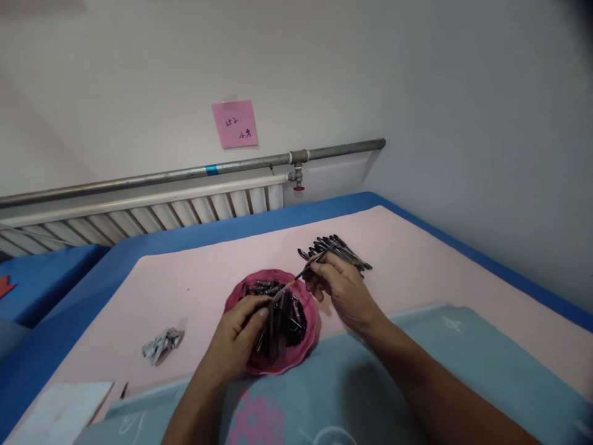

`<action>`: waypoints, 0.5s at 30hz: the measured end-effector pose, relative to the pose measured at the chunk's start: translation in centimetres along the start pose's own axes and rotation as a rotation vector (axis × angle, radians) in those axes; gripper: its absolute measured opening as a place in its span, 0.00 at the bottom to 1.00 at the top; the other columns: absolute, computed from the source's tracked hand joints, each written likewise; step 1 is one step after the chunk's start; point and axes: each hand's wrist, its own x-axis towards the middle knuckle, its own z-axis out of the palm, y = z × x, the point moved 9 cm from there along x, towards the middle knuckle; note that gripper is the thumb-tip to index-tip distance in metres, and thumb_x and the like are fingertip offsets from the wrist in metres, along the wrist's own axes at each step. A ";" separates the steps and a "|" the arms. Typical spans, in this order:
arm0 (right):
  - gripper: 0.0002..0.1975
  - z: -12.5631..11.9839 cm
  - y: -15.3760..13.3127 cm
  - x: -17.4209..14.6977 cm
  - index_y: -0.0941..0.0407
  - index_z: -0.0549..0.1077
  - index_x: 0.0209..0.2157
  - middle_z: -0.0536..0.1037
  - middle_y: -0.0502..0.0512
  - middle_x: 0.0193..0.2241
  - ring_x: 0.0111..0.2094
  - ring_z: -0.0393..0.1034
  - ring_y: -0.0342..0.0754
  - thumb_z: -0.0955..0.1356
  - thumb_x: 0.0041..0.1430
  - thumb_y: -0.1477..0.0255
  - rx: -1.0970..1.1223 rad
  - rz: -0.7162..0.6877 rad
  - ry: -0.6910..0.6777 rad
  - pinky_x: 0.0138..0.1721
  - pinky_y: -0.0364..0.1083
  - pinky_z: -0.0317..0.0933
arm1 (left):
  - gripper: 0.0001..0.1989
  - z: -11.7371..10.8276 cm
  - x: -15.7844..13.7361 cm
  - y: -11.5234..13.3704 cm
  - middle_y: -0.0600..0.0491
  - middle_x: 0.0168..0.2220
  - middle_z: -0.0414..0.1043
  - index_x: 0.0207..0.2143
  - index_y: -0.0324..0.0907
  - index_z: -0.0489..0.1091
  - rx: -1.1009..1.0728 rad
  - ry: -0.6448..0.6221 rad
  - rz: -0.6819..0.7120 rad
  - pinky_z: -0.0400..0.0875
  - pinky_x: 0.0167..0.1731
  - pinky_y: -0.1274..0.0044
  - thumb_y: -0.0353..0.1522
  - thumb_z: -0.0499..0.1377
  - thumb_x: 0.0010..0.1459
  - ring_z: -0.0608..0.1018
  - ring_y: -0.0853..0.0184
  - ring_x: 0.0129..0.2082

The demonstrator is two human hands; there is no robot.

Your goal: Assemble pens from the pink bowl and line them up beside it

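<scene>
Over the pink basket [309, 346] both my hands are closed on one slim pen [301, 273]. The thumb and fingers of my left hand [238, 334] pinch its clear lower end. My right hand [340, 281] grips the dark upper part, which points up and to the right. Between the two hands a small yellowish band shows on it. Many small black pen parts [296, 318], some long and some short, fill the basket. Just beyond my right hand lies a pile of black pens [340, 247], side by side.
Crumpled grey paper [162, 343] lies left of the basket. White paper [67, 411] and a small dark piece [124, 390] are at the lower left. A pink mat [199, 272] covers the blue-edged table. Behind it stand a radiator [194, 210], a pipe and the wall.
</scene>
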 end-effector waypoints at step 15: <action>0.06 2.7 0.2 -1.2 0.57 0.68 0.26 0.67 0.45 0.18 0.21 0.62 0.40 0.64 0.53 0.70 -0.151 0.006 -0.202 0.24 0.41 0.57 | 0.12 2.2 -0.9 -2.0 0.58 0.20 0.63 0.36 0.41 0.72 -0.609 -0.083 -0.349 0.54 0.16 0.87 0.36 0.63 0.48 0.63 0.79 0.17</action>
